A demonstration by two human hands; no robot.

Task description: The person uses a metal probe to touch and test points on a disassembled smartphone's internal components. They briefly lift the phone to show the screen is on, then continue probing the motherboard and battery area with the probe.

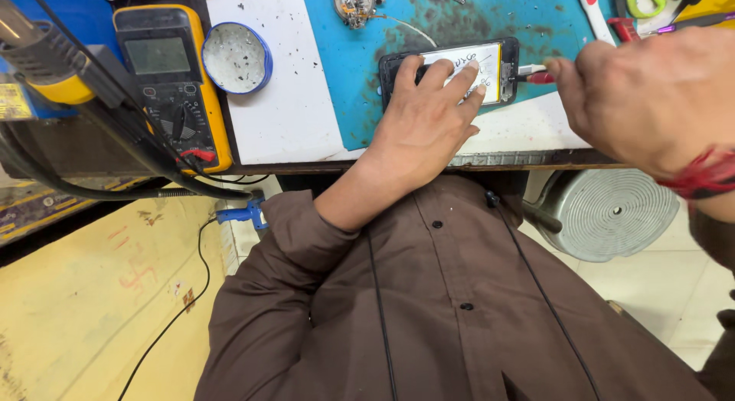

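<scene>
Opened phone flat on the blue mat near the tabletop edge. Pinned under the left hand, fingers spread across it. Right hand just right of the phone, grip pinching a red-handled tool at its end. Yellow meter well left of the phone.

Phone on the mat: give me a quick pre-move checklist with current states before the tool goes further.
1. Phone lies flat on the blue mat: ok.
2. Left hand pins the phone, fingers spread across it: ok.
3. Right hand grips the red-handled tool: ok.
4. Tool tip seated at the phone's right edge: cannot tell.
5. Multimeter stands apart from the hands: ok.
</scene>
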